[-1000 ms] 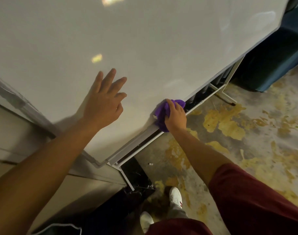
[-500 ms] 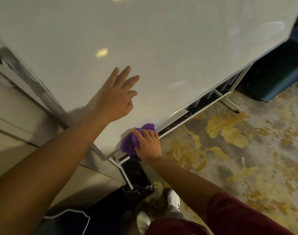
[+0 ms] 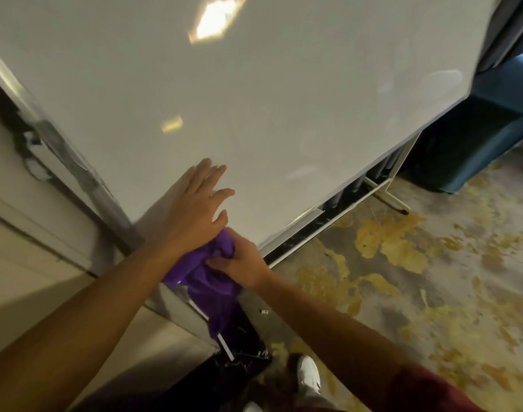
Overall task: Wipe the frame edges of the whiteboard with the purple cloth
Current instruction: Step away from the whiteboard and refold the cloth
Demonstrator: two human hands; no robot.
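Observation:
A large whiteboard (image 3: 254, 99) on a white stand fills the upper view, its metal frame running down the left edge and along the bottom edge (image 3: 337, 200). My left hand (image 3: 195, 206) lies flat on the board near its lower left corner, fingers spread. Just below it, my right hand (image 3: 242, 263) grips the purple cloth (image 3: 206, 278) against the bottom left corner of the frame. Part of the cloth hangs loose below the corner, hiding it.
The stand's white foot (image 3: 394, 200) sticks out onto the stained concrete floor (image 3: 403, 278) at the right. A dark blue seat (image 3: 492, 129) stands behind the board's right end. A pale wall panel (image 3: 31, 248) lies left. My white shoe (image 3: 308, 373) is below.
My right hand slid the cloth leftward along the bottom frame edge to the lower left corner, where the cloth has unfurled. My left hand has stayed flat on the board.

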